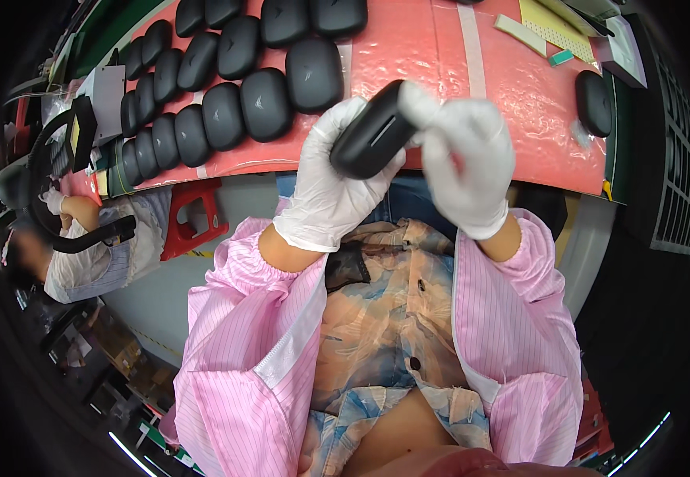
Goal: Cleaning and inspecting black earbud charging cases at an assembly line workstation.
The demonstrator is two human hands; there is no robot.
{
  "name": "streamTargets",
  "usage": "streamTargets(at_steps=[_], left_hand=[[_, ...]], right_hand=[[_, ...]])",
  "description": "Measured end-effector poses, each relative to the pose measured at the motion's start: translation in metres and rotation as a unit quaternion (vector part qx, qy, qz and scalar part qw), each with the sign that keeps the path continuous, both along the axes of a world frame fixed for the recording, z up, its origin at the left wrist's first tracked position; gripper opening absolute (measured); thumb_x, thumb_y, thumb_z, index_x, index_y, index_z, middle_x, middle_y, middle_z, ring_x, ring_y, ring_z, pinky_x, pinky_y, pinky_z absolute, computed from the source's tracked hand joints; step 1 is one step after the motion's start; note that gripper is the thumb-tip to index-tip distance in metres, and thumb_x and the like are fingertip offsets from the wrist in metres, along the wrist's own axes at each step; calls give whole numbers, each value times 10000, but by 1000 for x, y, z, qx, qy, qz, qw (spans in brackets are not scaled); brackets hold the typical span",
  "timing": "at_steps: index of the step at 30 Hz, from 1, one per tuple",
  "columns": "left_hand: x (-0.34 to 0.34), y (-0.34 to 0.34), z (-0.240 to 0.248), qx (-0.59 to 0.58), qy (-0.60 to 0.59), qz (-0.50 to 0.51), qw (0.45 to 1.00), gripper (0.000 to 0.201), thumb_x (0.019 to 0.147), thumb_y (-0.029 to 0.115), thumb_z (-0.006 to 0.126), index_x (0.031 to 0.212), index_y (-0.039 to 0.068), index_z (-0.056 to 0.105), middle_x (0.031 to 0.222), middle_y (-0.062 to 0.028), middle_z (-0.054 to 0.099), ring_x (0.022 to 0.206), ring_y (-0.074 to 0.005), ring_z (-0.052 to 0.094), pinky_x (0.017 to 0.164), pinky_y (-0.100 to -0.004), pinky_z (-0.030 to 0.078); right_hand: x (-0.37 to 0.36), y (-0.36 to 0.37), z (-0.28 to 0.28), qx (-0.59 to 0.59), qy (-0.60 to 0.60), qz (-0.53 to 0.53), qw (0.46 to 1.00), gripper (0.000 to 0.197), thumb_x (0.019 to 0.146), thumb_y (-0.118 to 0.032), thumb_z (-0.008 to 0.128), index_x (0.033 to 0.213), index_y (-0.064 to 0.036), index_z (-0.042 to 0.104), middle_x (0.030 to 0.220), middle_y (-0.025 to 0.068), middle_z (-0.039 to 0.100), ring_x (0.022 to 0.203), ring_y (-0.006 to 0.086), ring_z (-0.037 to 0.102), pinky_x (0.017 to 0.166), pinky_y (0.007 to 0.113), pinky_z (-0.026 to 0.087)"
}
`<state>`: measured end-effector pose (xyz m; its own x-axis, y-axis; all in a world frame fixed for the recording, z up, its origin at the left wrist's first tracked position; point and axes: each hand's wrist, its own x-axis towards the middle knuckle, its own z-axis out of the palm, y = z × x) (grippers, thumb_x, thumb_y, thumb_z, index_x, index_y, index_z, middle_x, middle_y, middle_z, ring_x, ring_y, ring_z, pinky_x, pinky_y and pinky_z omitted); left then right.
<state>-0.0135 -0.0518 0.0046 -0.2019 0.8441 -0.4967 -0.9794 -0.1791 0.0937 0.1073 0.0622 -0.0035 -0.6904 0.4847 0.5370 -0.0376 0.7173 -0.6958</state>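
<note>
My left hand (325, 179), in a white glove, is wrapped round a black hard-shell case (373, 131). The case is tilted above the front edge of the table, and a narrow pale slot or strip runs along the side facing me. At its upper right end is my right hand (472, 155), gloved in white too. Motion smears its fingers, so whether they pinch anything does not show. Rows of similar rounded black cases (265, 103) lie to the left on the red table covering.
The table (535, 143) has a glossy red covering. At its right edge lies another black case (593, 103). Far right are a beige strip (520, 35), a small green block (561, 57) and a white box (624, 52). A person (98, 246) sits left, near a red stool (194, 219).
</note>
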Motion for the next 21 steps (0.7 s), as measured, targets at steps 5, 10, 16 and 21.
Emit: streamTargets(at_steps=[5, 10, 16, 21], left_hand=[[9, 3, 2, -70, -34, 42, 996, 289, 945, 260, 538, 1042, -7, 595, 958, -130, 661, 875, -230, 658, 772, -375, 574], [7, 4, 1, 5, -2, -43, 999, 212, 926, 231, 572, 984, 28, 594, 922, -109, 641, 872, -226, 649, 769, -345, 569], [12, 3, 12, -106, 134, 5, 985, 207, 913, 273, 600, 982, 79, 607, 916, -60, 654, 843, -175, 665, 734, -310, 576], [5, 3, 0, -27, 57, -48, 997, 260, 928, 263, 575, 1021, 24, 622, 951, -114, 670, 828, -213, 676, 661, -299, 593]], right_hand=[[6, -6, 1, 143, 3, -65, 988, 434, 708, 59, 606, 1097, -105, 708, 825, 44, 568, 744, 220, 542, 654, 348, 435], [3, -3, -6, -79, 17, -65, 995, 435, 696, 38, 617, 1101, -89, 707, 818, 46, 561, 729, 229, 527, 662, 342, 431], [7, -4, 15, 120, 0, -28, 992, 459, 660, 32, 605, 1061, -149, 735, 767, 15, 534, 682, 209, 508, 604, 334, 393], [3, 20, -10, -25, 30, -25, 999, 391, 733, -18, 627, 1089, -160, 706, 751, 39, 553, 720, 217, 550, 624, 353, 432]])
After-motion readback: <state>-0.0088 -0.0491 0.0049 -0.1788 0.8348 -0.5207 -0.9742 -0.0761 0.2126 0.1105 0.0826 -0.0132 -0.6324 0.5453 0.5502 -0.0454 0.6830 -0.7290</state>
